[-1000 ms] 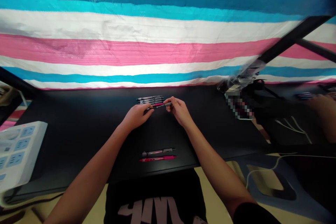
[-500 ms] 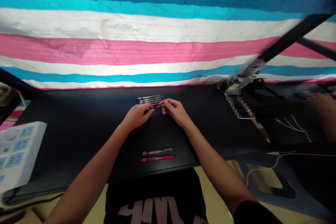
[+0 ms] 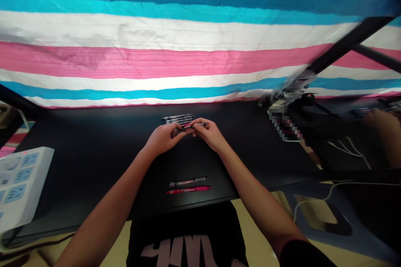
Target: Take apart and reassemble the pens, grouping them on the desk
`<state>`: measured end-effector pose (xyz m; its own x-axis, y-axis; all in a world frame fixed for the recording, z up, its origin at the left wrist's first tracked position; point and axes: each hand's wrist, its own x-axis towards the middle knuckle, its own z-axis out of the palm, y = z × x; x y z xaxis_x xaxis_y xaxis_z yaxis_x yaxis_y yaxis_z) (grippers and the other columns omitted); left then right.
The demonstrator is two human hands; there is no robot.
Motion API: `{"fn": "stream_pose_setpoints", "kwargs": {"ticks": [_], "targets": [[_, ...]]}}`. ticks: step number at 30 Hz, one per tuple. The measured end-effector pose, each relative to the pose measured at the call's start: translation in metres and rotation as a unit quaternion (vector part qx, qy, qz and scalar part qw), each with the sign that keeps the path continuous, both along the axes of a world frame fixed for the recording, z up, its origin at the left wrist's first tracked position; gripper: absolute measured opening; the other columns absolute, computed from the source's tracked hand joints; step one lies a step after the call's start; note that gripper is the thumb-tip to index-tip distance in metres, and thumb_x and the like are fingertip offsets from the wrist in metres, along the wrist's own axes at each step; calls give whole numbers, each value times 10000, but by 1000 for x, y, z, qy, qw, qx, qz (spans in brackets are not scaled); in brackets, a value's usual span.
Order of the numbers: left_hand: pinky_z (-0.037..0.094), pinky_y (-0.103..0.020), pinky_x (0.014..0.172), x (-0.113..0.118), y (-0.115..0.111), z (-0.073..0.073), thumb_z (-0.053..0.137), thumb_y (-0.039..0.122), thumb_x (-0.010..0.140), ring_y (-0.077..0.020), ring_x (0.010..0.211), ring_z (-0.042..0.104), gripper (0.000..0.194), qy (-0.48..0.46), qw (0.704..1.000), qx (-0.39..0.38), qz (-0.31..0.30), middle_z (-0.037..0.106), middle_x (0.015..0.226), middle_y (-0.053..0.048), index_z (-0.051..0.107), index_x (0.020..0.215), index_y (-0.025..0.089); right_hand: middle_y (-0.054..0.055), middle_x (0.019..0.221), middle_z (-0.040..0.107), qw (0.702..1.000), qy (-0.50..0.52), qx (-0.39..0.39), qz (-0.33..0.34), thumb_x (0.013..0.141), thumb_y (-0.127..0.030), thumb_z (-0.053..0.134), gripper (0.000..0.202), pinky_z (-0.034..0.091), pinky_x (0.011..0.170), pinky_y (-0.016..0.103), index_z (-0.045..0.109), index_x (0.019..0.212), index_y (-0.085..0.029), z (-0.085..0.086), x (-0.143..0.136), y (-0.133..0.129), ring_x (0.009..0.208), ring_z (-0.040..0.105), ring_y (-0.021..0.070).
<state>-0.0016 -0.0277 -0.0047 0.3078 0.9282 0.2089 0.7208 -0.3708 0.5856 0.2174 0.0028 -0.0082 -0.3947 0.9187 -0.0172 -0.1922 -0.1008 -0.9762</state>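
Observation:
My left hand [image 3: 165, 137] and my right hand [image 3: 207, 133] meet over the middle of the black table. Their fingers are closed on a dark pen [image 3: 202, 124] held crosswise between them; part of it is hidden by fingers. A bit of pink shows by the fingertips, and I cannot tell whether it is held or lies behind. Just beyond the hands lies a row of several black-and-clear pens [image 3: 178, 117], side by side. Nearer my body, a black-and-clear pen [image 3: 189, 182] and a red pen [image 3: 189, 190] lie roughly parallel.
A white power strip [image 3: 23, 183] stands at the table's left. On the right are a pixelated item [image 3: 285, 127], a clear plastic bag [image 3: 294, 87] and white cables [image 3: 347, 150]. Another person's blurred hand [image 3: 380, 123] is at far right. A striped sheet [image 3: 163, 62] hangs behind.
My right hand's fingers have shifted slightly on the pen, and more of its dark end shows. The pens on the table lie as before.

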Motion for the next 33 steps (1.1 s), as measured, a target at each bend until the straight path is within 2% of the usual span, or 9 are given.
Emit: {"fn": "stream_pose_setpoints", "kwargs": {"ticks": [4,8,13,15,22,25,28,30,33], "targets": [[414,-265,597,-5,3,-1,588,373,971,-161,589,593,230,-37,999,11,7,652,687,-1,688,1049,181,55,871,758,998,36,-21,-43,764,-501,857,361,496,660,273,735,922,-200,1,8,5,813,744,199],[472,-276,664,-7,5,0,523,343,1005,-170,657,641,244,-55,998,36,13,719,784,-40,703,978,181,47,860,750,998,35,-28,-42,771,-507,848,371,487,656,268,714,943,-206,0,10,7,788,728,184],[531,-299,785,-5,6,0,549,335,993,-197,798,701,241,-82,994,70,12,780,962,-81,733,1009,179,-27,645,625,999,-27,-19,-43,755,-523,847,385,453,626,272,694,902,-201,-6,6,6,616,586,133],[529,-286,756,-5,5,1,557,336,992,-183,758,691,242,-98,992,77,21,780,944,-75,739,1023,179,-35,650,606,998,-45,2,-39,741,-498,860,369,442,627,272,716,896,-195,-8,5,6,607,544,120],[481,-254,665,-6,3,5,563,354,988,-136,630,603,250,-125,989,63,36,714,787,-24,736,1045,182,-3,751,677,998,-66,21,1,698,-415,885,330,473,666,291,734,893,-197,-6,3,4,679,583,140],[459,-241,631,-6,3,3,594,362,964,-121,587,560,294,-137,989,37,29,649,726,14,685,1185,190,-6,740,676,997,-69,23,5,693,-420,886,341,472,661,288,723,890,-194,-6,2,4,671,581,138],[461,-230,631,-5,2,1,601,305,940,-115,596,562,421,-147,989,14,6,643,769,26,556,1344,195,0,758,678,998,-59,19,-5,683,-451,891,372,471,655,289,715,890,-197,-7,1,5,680,590,144],[467,-231,645,-5,1,0,561,265,950,-117,621,577,405,-150,989,9,-3,667,824,14,505,1345,198,3,749,673,998,-59,16,-17,695,-487,879,388,463,649,291,716,898,-199,-7,3,6,673,587,149],[476,-248,678,-5,2,-2,494,249,984,-126,645,601,258,-149,989,6,7,703,858,-4,478,1238,203,-3,684,630,997,-73,26,-19,798,-555,789,372,436,648,289,707,833,-194,-8,6,7,647,551,144]]}}
